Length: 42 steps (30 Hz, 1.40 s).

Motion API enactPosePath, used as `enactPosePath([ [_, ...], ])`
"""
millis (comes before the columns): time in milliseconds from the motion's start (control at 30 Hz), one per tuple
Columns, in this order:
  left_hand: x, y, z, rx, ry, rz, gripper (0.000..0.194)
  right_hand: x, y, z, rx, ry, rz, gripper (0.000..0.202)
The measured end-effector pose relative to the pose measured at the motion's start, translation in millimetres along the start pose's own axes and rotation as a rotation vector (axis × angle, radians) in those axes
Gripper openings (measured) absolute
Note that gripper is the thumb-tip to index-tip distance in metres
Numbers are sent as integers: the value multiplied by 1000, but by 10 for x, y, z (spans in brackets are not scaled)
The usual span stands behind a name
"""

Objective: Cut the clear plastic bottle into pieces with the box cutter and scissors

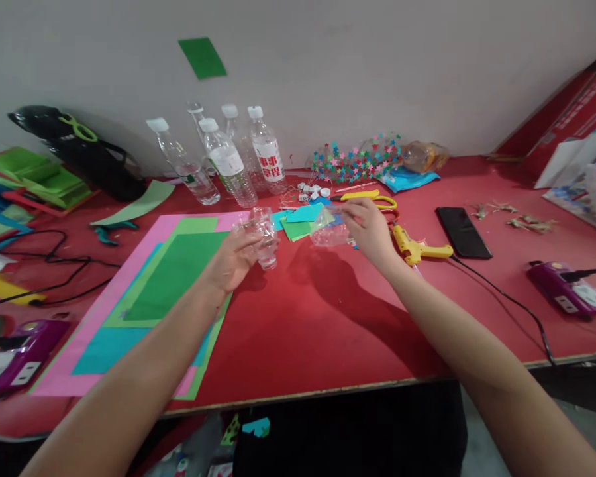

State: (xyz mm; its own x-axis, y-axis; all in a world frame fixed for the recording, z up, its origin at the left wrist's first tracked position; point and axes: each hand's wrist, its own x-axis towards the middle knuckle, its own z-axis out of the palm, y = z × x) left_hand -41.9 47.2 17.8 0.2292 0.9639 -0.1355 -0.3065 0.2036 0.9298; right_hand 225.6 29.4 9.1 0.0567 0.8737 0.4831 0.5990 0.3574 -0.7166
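Note:
My left hand [241, 252] is closed around a clear plastic bottle piece [265, 240], held just above the red table. Farther right, my right hand [367, 225] pinches the edge of another clear plastic piece [326, 228], wide and rounded like a cut bottle part. The two pieces are apart. Behind them lie blue and green paper scraps [298, 227]. Just right of my right hand is a yellow hot glue gun [417, 248], with yellow-handled scissors [386, 201] behind.
Coloured sheets [179, 278] lie stacked at the left. Several clear bottles [228, 165] stand by the wall, with star-covered plastic [352, 162] beside them. A phone [463, 232] and purple power strip [571, 288] are at the right. Cords cross both sides.

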Motion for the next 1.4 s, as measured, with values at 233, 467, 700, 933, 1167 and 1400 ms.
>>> enactPosePath([
  [233,-2,333,-17,82,22,167,28,-629,-817,412,539,-678,232,24],
  [467,-99,264,252,133,-74,122,48,-1097,-1094,954,526,-1127,106,25],
  [700,-84,-69,287,323,-153,9,68,-480,-549,447,518,-351,331,11],
  [933,-130,-463,464,691,-309,531,74,-468,-261,79,515,-367,-34,63],
  [1167,-212,-585,453,524,-426,457,73,-617,-245,48,602,-565,17,88],
  [1400,-221,-596,391,747,-174,588,67,-523,-270,-51,643,-430,288,32],
])
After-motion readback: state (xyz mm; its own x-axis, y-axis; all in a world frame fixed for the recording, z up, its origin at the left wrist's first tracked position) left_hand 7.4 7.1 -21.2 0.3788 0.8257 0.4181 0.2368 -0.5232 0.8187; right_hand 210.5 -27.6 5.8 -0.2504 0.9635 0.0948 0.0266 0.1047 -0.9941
